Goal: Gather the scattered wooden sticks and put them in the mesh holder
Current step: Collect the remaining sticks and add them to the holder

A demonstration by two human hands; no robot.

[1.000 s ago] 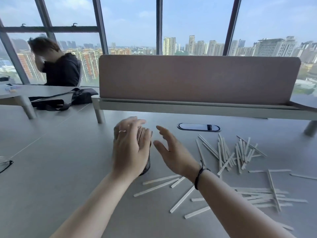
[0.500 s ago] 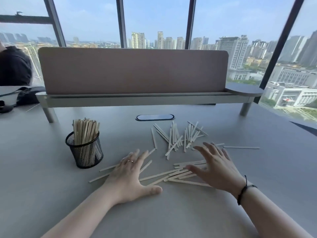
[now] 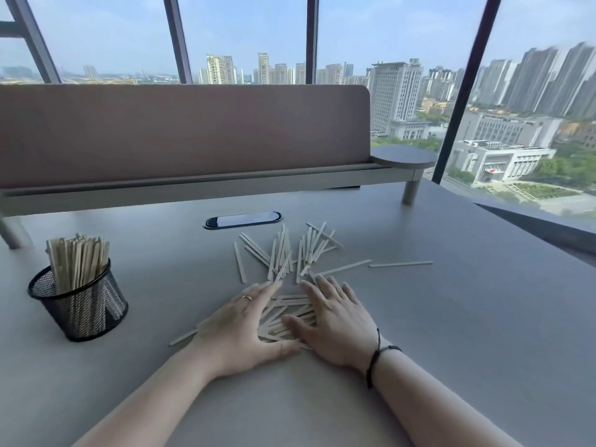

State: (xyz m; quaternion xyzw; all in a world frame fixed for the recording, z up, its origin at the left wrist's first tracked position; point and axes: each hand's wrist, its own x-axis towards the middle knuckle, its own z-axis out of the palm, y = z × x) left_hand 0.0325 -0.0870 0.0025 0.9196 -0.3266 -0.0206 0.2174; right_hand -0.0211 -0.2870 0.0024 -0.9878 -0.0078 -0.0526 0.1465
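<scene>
Both hands have closed in since the earlier frame, herding sticks together.
Mesh holder (image 3: 79, 303) left, part-filled; left hand (image 3: 240, 329) and right hand (image 3: 335, 324) flat, fingers straight, raking wooden sticks (image 3: 283, 314) on desk (image 3: 451, 317). Next: bunch, grip, lift.

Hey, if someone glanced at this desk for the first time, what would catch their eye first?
Probably the left hand and right hand, flat on the table, raking a pile of wooden sticks between them. More sticks lie fanned out just beyond the fingertips. At the left stands a black mesh holder already packed with upright sticks.
</scene>
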